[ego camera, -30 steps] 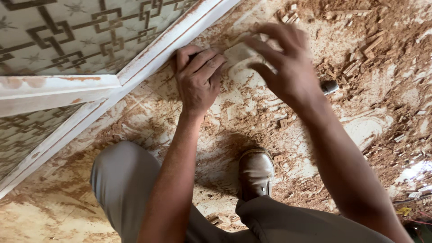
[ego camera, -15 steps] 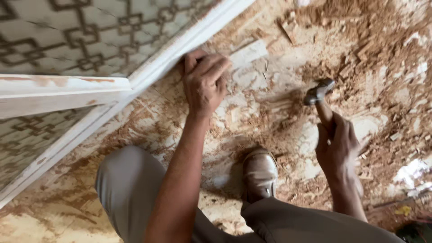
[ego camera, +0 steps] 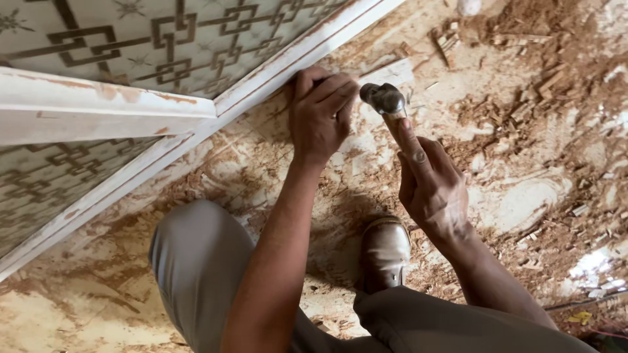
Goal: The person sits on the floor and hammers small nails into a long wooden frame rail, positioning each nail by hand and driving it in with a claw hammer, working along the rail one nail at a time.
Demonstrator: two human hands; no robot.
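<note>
Steel-headed hammer [ego camera: 384, 99] gripped in right hand [ego camera: 432, 186], left hand [ego camera: 318, 114] fingers curled pressing white frame edge [ego camera: 261, 85]

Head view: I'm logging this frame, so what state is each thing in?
Left hand: pressed against the white frame.
Right hand: gripping the hammer, whose head is close to the left fingers.
Wood strip: lying flat beside the frame.
Floor: littered with wood chips.

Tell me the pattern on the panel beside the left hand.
The panel shows dark interlocking square lines on a pale ground, framed white; head view.
</note>
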